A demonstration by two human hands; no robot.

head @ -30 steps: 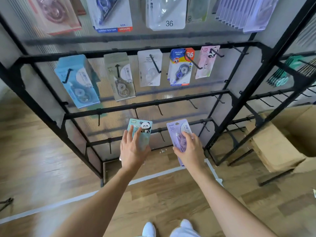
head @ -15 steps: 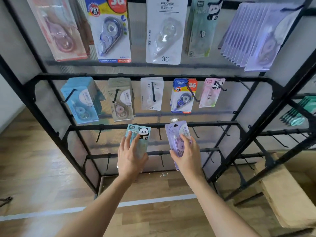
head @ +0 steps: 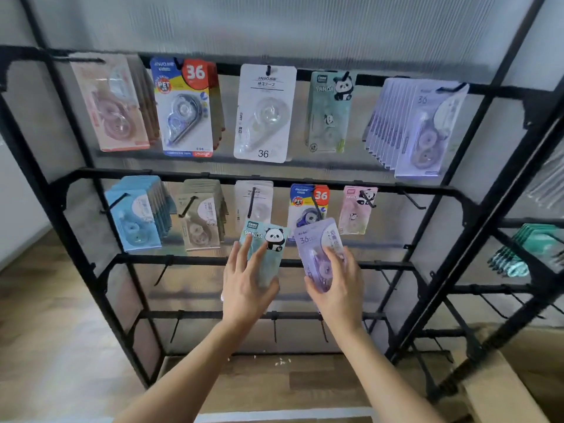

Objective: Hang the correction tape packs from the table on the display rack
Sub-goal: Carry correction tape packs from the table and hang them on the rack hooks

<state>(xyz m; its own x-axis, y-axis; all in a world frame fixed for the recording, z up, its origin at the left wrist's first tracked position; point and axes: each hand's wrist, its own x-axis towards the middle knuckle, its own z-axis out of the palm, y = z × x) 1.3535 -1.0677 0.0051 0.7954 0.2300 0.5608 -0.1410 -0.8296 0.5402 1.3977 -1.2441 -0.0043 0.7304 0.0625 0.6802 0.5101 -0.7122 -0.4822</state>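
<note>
Fingers (head: 240, 257) on left hand (head: 244, 296) pinch panda pack (head: 270, 239), right hand (head: 339, 293) grips purple pack (head: 317, 239); fumble a hook (head: 412, 200) and one probably drops.

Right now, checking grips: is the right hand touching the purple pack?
Touching. Head view shows the right hand gripping the purple pack, fingers across its front.

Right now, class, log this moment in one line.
left hand: holds teal panda pack | right hand: holds purple pack | neither hung yet
</note>
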